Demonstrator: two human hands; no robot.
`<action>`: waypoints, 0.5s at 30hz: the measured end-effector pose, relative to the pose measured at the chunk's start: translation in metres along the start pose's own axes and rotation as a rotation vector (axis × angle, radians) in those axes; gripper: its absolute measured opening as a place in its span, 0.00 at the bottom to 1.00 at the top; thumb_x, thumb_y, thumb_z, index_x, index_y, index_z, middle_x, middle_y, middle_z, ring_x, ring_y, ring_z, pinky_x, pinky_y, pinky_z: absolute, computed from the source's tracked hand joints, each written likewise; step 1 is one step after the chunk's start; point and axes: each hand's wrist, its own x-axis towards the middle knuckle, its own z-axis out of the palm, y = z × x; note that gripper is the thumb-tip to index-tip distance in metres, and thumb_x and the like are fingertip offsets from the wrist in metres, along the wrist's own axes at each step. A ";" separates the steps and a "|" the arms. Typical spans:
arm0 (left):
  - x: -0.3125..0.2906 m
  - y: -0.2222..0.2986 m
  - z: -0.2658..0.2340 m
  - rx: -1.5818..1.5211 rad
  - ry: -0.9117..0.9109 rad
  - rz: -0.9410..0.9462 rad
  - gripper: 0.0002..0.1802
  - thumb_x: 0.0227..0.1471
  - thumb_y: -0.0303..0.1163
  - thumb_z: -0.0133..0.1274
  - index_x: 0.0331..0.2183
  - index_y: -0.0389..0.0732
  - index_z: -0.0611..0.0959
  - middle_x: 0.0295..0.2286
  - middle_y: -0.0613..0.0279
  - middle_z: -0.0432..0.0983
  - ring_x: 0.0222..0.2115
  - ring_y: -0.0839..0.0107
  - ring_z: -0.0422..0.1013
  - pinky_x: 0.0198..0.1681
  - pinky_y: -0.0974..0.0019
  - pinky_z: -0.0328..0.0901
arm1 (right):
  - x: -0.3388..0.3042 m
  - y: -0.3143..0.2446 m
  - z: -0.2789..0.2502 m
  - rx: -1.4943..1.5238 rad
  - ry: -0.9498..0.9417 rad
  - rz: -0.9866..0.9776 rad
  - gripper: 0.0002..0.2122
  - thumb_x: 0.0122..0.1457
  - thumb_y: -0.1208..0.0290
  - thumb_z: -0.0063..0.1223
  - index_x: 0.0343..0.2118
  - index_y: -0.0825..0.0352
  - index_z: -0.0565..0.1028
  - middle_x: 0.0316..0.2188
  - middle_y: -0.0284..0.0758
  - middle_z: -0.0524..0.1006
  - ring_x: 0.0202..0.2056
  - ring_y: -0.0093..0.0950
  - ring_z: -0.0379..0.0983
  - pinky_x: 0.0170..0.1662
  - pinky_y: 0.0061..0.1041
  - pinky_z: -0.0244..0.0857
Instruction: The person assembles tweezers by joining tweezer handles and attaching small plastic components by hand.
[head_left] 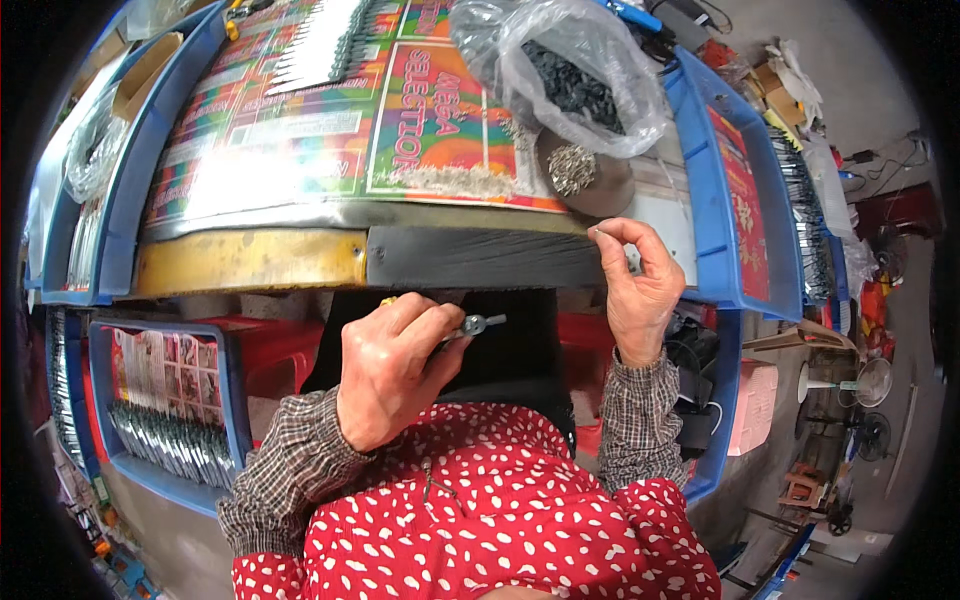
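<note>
My left hand [395, 365] is closed in front of the table edge. From its fingers sticks out a small grey part [475, 324] with a rounded body and a thin tip; the rest of it lies hidden in the grip. Farther right, my right hand [640, 285] is raised at the table edge, thumb and forefinger pinched together. Whatever is between those fingertips is too small to name. Just beyond them, a heap of small silvery metal pieces [572, 170] sits on a round brown dish [608, 193].
Behind the dish, an open clear plastic bag [640, 125] holds small dark parts [570, 88]. Rows of thin pen-like pieces [322, 45] lie at the back. Blue trays flank the table at left [128, 215] and right [700, 130]. Another blue tray [240, 405] stands lower left.
</note>
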 end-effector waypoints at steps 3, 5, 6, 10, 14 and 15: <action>0.000 0.001 -0.001 -0.013 -0.021 -0.011 0.15 0.35 0.21 0.63 0.31 0.39 0.79 0.23 0.58 0.72 0.23 0.59 0.71 0.24 0.61 0.66 | -0.008 0.000 0.002 0.077 -0.026 -0.041 0.05 0.53 0.85 0.55 0.33 0.73 0.76 0.30 0.34 0.77 0.32 0.21 0.72 0.36 0.19 0.66; 0.000 0.003 -0.002 -0.010 -0.025 -0.022 0.15 0.35 0.21 0.63 0.31 0.39 0.79 0.23 0.58 0.72 0.23 0.59 0.71 0.24 0.61 0.66 | -0.010 -0.003 0.001 0.117 -0.036 -0.068 0.05 0.54 0.87 0.54 0.34 0.73 0.76 0.30 0.33 0.76 0.32 0.19 0.72 0.36 0.17 0.66; 0.000 0.002 -0.002 -0.013 -0.030 -0.028 0.15 0.35 0.21 0.63 0.31 0.38 0.79 0.23 0.58 0.72 0.23 0.59 0.71 0.24 0.61 0.66 | -0.013 -0.006 0.001 0.208 -0.055 0.005 0.06 0.54 0.87 0.53 0.34 0.74 0.76 0.31 0.33 0.76 0.33 0.19 0.72 0.37 0.17 0.66; -0.002 0.002 -0.002 -0.016 -0.024 -0.026 0.15 0.35 0.21 0.63 0.31 0.38 0.79 0.23 0.58 0.72 0.23 0.59 0.71 0.25 0.61 0.66 | -0.024 -0.021 0.004 0.412 -0.104 0.154 0.09 0.53 0.89 0.54 0.37 0.75 0.76 0.34 0.34 0.76 0.35 0.20 0.74 0.40 0.17 0.68; -0.004 0.004 -0.002 -0.024 -0.025 -0.028 0.15 0.35 0.21 0.63 0.31 0.38 0.79 0.23 0.58 0.72 0.23 0.59 0.71 0.25 0.61 0.66 | -0.034 -0.030 0.005 0.508 -0.121 0.226 0.09 0.53 0.89 0.55 0.37 0.75 0.76 0.34 0.36 0.76 0.36 0.22 0.75 0.40 0.18 0.70; -0.003 0.004 -0.002 -0.019 -0.026 -0.033 0.15 0.35 0.21 0.63 0.31 0.38 0.79 0.23 0.58 0.72 0.23 0.59 0.71 0.25 0.61 0.66 | -0.035 -0.028 0.005 0.525 -0.154 0.202 0.08 0.53 0.88 0.55 0.37 0.75 0.77 0.34 0.36 0.77 0.36 0.22 0.75 0.40 0.18 0.70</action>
